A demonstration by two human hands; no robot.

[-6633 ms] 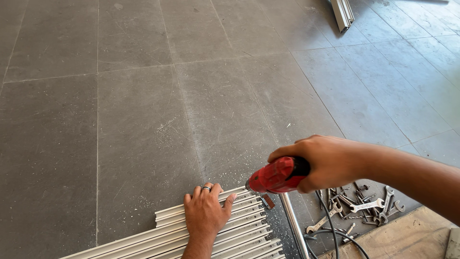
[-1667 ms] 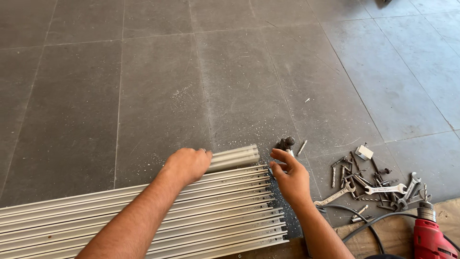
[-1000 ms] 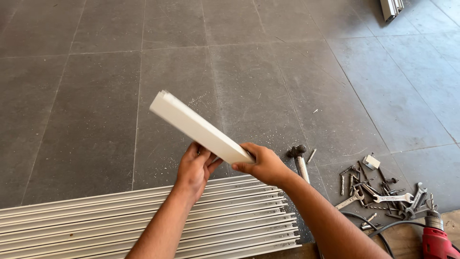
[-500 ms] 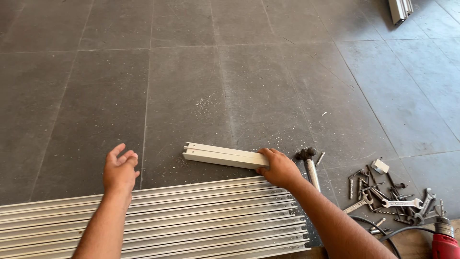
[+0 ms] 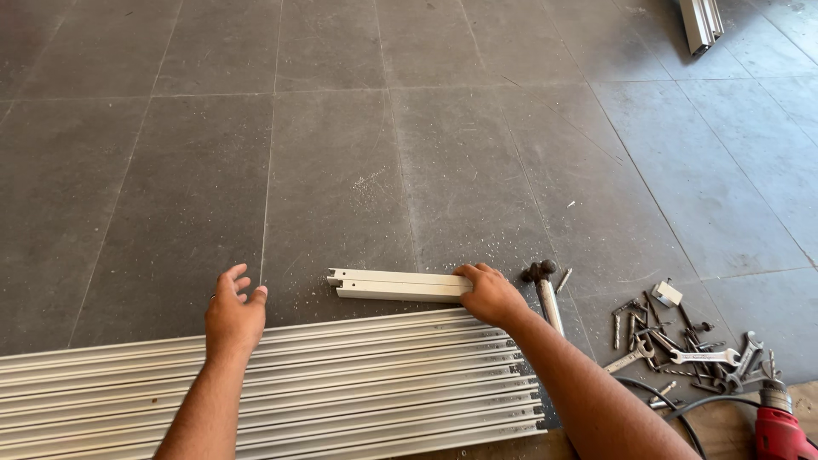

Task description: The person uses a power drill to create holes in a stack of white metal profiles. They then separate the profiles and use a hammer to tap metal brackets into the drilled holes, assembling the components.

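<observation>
I am gripping the short white metal channel (image 5: 400,286) with my right hand (image 5: 490,296), fingers clamped over its right end, pressing it flat on the grey tiled floor (image 5: 341,153). The channel is lying just beyond the far edge of the row of long aluminium profiles (image 5: 341,383), nearly parallel to them, its long axis running left to right, with its open end pointing toward my left hand (image 5: 234,313). That left hand is hovering with fingers spread and holding nothing, wrist over the far edge of the profiles, fingertips reaching onto the floor. It is sitting near the channel's free end but apart from it, so the right hand is the only one touching the piece. To the right of the profiles a hammer (image 5: 545,290) is lying just beside my right hand, then a scatter of spanners and screws (image 5: 682,349), and at the corner beyond them a red power drill (image 5: 780,430) with its black cable (image 5: 673,409).
</observation>
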